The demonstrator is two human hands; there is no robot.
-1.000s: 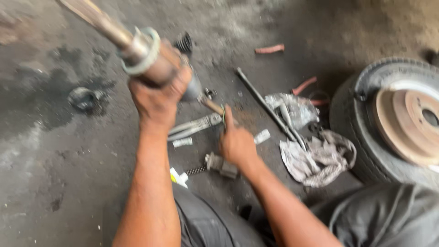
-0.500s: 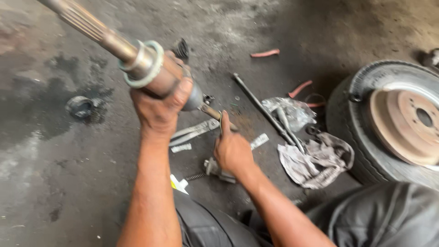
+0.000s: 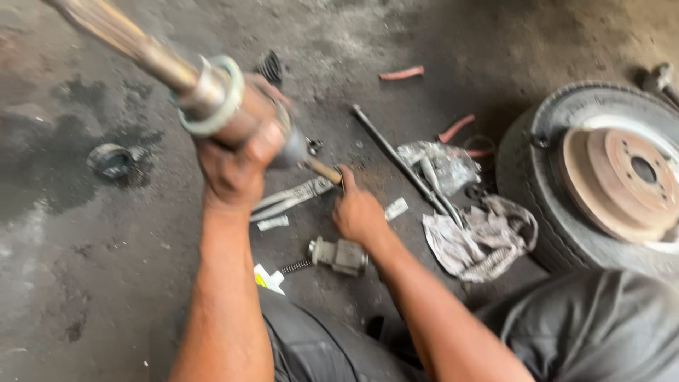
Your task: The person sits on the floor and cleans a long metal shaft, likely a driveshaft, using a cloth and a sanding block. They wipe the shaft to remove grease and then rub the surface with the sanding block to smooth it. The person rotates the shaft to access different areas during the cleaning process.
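Steering shaft assembly (image 3: 205,95), a long greasy metal rod with a pale ring collar, runs from the 10 o'clock corner of the view down toward centre, raised off the floor. Left hand (image 3: 237,166) is wrapped tight around its thick housing just below the collar, fingers closed on it. Right hand (image 3: 357,212) sits at the shaft's lower thin end, just right of centre, fingers curled about the tip; blur prevents telling how firmly it pinches.

On the concrete floor (image 3: 85,283), a small metal fitting with a spring (image 3: 336,255) lies at 6 o'clock of the right hand, near it. Flat metal wrench (image 3: 293,197) lies between the two forearms. Long dark bar (image 3: 399,159) lies at 2 o'clock of the right hand, reaching to a crumpled rag (image 3: 481,237). Tyre (image 3: 537,170) with rusty brake disc (image 3: 622,180) resting on it occupies the 3 o'clock edge. Dark round cap (image 3: 109,159) lies at 9 o'clock, well apart.
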